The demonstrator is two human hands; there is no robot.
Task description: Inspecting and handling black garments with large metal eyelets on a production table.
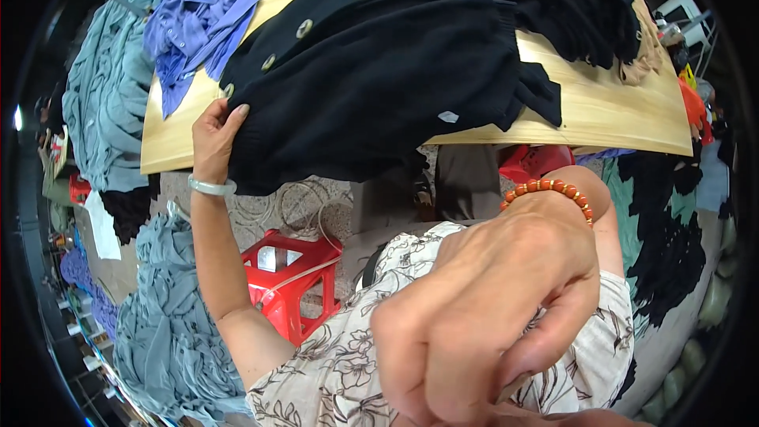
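A black buttoned cardigan [356,79] lies across the table, its lower part hanging over the near edge. Large pale buttons run along its far side, and a small whitish patch shows near its right end. My left hand [215,133], with a pale bangle at the wrist, pinches the cardigan's left corner between thumb and fingers, beside the end button. Raised close to the camera is my right hand [490,300], a red bead bracelet on its wrist. Its fingers are curled together; whatever they hold, if anything, is hidden behind them. It is apart from the cardigan.
The wooden table [624,115] carries purple garments [202,12] at left and more black knitwear [569,8] at right. Grey-green garments [170,308] are heaped at lower left. A red plastic stool [296,285] stands below. Dark cloth [668,229] hangs at right.
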